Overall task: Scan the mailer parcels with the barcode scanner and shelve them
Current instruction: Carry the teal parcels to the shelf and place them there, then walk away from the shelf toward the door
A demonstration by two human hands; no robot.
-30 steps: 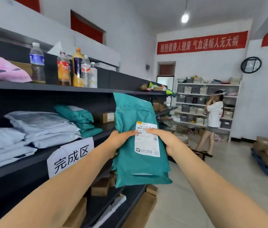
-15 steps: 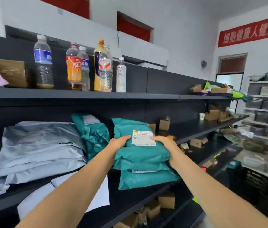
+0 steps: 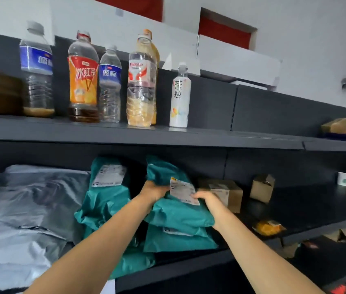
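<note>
Lying label-up on the middle shelf [image 3: 299, 206], the teal mailer parcel [image 3: 180, 215] sits atop another teal mailer [image 3: 178, 239]. The left hand [image 3: 154, 190] grips its left edge and the right hand [image 3: 207, 198] grips its right edge, fingers touching the white label [image 3: 181, 189]. More teal mailers [image 3: 104, 205] lean just beside it on the left, with grey mailers [image 3: 29, 209] beyond them. Drink bottles [image 3: 142, 85] stand on the upper shelf [image 3: 220, 137].

Smooth, softly glossy teal plastic film, creased, on the mailer [image 3: 180, 215], with a matt white paper label [image 3: 183, 193] stuck on top. At nine o'clock from it, silvery grey mailers [image 3: 29, 209] of satin-sheened plastic; at three o'clock, rough matt brown cardboard boxes [image 3: 262, 187]. At twelve o'clock, clear glossy plastic bottles [image 3: 142, 81] on a matt dark grey, metal-looking shelf [image 3: 210, 136].
</note>
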